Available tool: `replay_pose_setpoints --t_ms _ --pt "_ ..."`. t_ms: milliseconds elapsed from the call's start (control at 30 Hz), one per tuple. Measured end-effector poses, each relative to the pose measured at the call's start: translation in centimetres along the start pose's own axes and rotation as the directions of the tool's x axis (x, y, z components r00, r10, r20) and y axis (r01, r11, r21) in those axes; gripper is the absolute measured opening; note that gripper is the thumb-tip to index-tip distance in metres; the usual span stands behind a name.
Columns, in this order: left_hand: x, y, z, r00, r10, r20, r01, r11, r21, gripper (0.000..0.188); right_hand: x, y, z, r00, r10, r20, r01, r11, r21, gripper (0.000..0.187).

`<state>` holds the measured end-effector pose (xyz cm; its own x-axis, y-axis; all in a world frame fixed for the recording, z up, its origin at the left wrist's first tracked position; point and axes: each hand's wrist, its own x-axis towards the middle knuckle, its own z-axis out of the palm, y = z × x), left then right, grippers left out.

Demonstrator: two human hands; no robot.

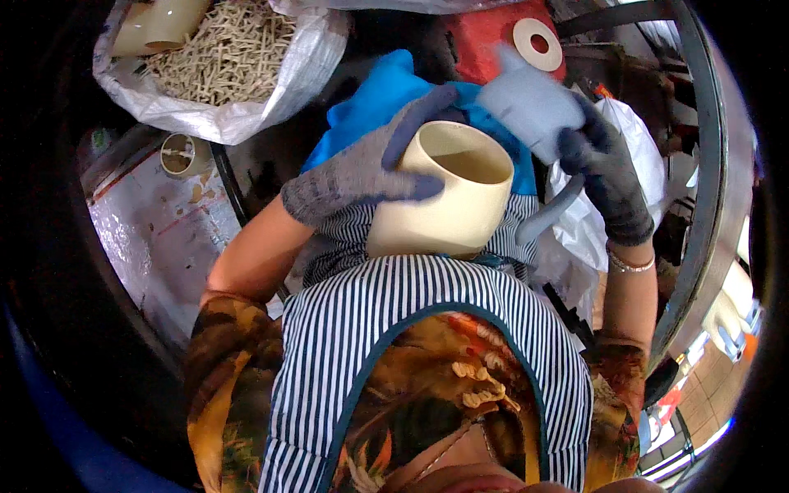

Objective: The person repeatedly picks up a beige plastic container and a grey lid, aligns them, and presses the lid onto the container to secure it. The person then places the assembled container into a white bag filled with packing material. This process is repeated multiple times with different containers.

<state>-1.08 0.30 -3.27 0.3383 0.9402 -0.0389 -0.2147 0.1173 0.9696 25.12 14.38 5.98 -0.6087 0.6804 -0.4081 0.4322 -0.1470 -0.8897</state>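
Note:
On my lap, a cream plastic pipe piece (pixel 440 218), hollow and round-mouthed, tilts with its opening up. My left hand (pixel 374 156), in a grey glove with dark blue fingers, wraps round its left side, thumb on the outer wall. My right hand (pixel 606 168), gloved alike, is closed on a blurred pale grey-blue piece (pixel 530 111), right of and above the pipe's mouth. What that piece is, I cannot make out. A curved grey strip (pixel 551 212) hangs below my right fingers; whether it joins the piece is unclear.
At the upper left stands a white woven sack (pixel 304 82) with many small beige sticks and cream pipe pieces (pixel 173 23). Another short cream ring (pixel 182 154) lies left. A red sack (pixel 485 41) bears a cream ring (pixel 538 45). A metal frame (pixel 703 164) curves along the right.

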Motion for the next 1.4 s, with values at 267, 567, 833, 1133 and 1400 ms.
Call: replay_pose_setpoints --t_ms 267,567,833,1133,1400 --pt "-4.5 7.9 1.0 0.912 0.210 -0.351 -0.064 0.921 0.384 0.127 -1.7 5.0 -0.9 0.958 0.088 -0.272 -0.067 0.994 0.086 0.068" --pt "-8.2 18.6 -32.4 0.062 0.941 -0.332 0.564 0.241 0.790 0.105 0.2 3.8 3.1 0.987 -0.076 -0.143 0.099 0.982 0.162 0.073" --pt "-3.1 18.1 -45.4 0.069 0.836 -0.544 0.703 0.347 0.621 0.104 3.7 2.2 5.4 0.993 0.074 -0.087 -0.052 0.971 0.233 0.068" --pt "-5.7 18.4 -47.3 0.290 0.807 -0.514 0.614 0.255 0.747 0.091 5.4 2.5 6.9 0.997 0.062 -0.043 -0.052 0.976 0.213 0.063" --pt "-7.2 18.5 -40.4 0.257 0.844 -0.471 0.677 0.191 0.711 0.065 4.3 0.4 6.8 0.871 -0.128 0.474 0.262 0.938 -0.228 0.060"
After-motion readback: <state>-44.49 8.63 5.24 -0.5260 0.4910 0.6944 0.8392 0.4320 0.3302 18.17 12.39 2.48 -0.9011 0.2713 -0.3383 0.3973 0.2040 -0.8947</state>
